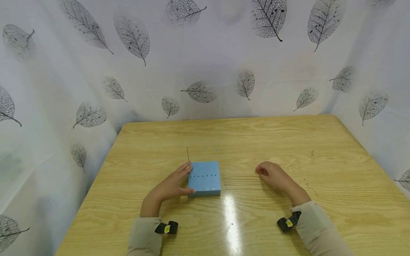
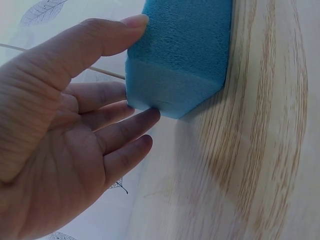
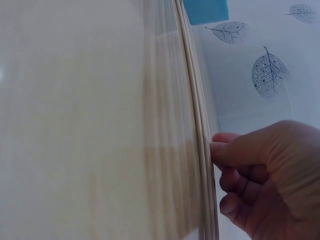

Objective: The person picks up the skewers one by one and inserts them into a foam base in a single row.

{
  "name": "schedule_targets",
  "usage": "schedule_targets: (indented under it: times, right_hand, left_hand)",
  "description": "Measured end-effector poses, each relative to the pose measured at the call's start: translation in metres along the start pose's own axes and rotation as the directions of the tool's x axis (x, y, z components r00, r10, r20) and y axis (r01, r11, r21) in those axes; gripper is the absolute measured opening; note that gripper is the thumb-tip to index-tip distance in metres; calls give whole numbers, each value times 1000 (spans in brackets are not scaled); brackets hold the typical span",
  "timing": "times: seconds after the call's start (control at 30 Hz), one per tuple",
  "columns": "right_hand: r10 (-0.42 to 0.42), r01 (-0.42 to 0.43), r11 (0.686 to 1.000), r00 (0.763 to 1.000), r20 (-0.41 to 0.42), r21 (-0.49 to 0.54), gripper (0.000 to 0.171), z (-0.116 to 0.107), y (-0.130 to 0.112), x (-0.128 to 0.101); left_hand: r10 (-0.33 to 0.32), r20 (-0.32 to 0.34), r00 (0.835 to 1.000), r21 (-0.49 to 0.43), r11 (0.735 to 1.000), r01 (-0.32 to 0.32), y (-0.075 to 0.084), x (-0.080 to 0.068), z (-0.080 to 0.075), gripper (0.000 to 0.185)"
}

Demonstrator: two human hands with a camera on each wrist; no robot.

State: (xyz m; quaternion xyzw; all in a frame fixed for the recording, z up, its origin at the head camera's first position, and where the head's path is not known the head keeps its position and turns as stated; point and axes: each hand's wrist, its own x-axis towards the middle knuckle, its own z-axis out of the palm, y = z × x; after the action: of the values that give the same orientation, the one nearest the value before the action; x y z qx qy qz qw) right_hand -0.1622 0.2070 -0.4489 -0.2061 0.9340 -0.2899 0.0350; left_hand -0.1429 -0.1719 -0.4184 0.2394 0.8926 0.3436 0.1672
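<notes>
Both palms low, left hand (image 1: 174, 183) flat vs foam block (image 1: 204, 177), right hand (image 1: 272, 174) curled on sticks (image 1: 240, 182)

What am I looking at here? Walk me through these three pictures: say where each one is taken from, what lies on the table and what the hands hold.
No machine here: a person works with two bare hands. The wide picture comes from a camera on the person's head, looking down at a wooden table. The other two come from small cameras strapped to each wrist.

On the table sits a blue foam block with a row of small holes in its top. One thin wooden stick stands upright at its far left corner. More sticks lie side by side to its right.

The left hand steadies the block, thumb and fingers against its side; the left wrist view shows this close up. The right hand, fingers curled, touches the ends of the lying sticks.
</notes>
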Motion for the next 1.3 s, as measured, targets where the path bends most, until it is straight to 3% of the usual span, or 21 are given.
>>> schedule_targets:
  times: [0.5, 1.3]
  right_hand:
    - [-46, 47, 997, 999, 26, -60, 10, 2, 0, 2]
    - [-65, 57, 995, 994, -91, -84, 6, -3, -14, 1]
  left_hand:
    - [11, -8, 1000, -5, 1000, -11, -2, -1, 1, 86]
    - [43, 5, 999, -36, 998, -43, -4, -2, 0, 87]
